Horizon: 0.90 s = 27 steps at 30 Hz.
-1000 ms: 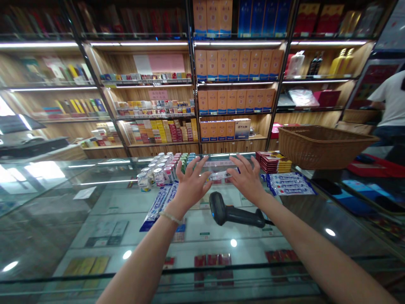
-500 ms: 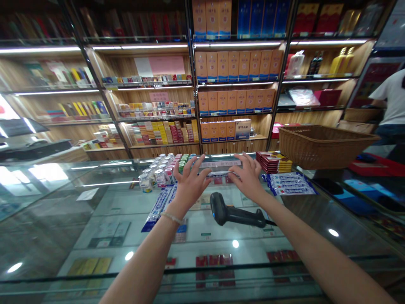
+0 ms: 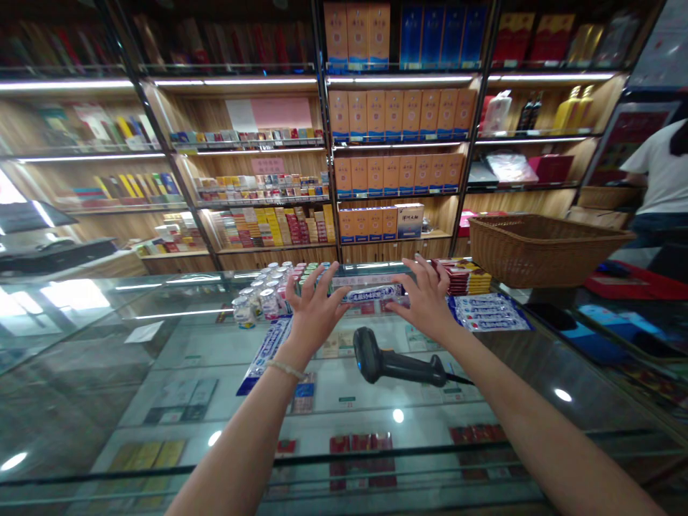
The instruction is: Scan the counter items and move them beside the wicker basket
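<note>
A slim white-and-blue snack packet point(image 3: 373, 294) lies crosswise on the glass counter, printed face visible, between my two hands. My left hand point(image 3: 316, 312) is at its left end, fingers spread and the thumb tip close to or touching it. At the other end, my right hand point(image 3: 424, 295) is open, thumb and fingers apart around the packet's tip. Nearer to me, a black barcode scanner point(image 3: 400, 362) rests on the glass. Similar blue-and-white packets point(image 3: 267, 356) lie partly behind my left forearm, and another group of such packets point(image 3: 490, 312) sits right of my right hand.
Small bottles point(image 3: 263, 297) stand in rows left of my hands. Stacked red and yellow boxes point(image 3: 467, 276) and a wicker basket point(image 3: 542, 251) are at the right. Shelves of boxed goods point(image 3: 398, 175) line the back. A person point(image 3: 661, 179) stands at far right.
The packet has tipped over to show its printed face on the counter. My right thumb and fingers have spread away from its end, and my left fingers have loosened.
</note>
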{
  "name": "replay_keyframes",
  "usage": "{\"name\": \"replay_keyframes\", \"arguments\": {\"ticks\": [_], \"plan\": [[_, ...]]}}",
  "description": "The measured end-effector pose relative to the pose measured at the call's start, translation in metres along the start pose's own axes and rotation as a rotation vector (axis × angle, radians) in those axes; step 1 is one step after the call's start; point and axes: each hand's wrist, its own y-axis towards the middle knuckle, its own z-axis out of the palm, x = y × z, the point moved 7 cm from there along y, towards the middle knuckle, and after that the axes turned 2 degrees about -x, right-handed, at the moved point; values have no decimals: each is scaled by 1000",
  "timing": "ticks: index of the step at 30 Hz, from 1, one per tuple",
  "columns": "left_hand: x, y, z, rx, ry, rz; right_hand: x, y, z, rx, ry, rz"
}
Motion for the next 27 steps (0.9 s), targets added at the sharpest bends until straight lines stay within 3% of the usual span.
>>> {"name": "replay_keyframes", "arguments": {"ticks": [10, 17, 22, 27], "plan": [[2, -2, 4, 30, -15, 3, -10, -1, 0, -41, -67, -37], [-3, 14, 3, 106, -36, -11, -19, 11, -16, -53, -122, -73], [-32, 40, 3, 181, -91, 33, -47, 13, -39, -24, -168, -111], [-84, 71, 9, 216, -195, 48, -96, -4, -69, 13, -191, -42]]}}
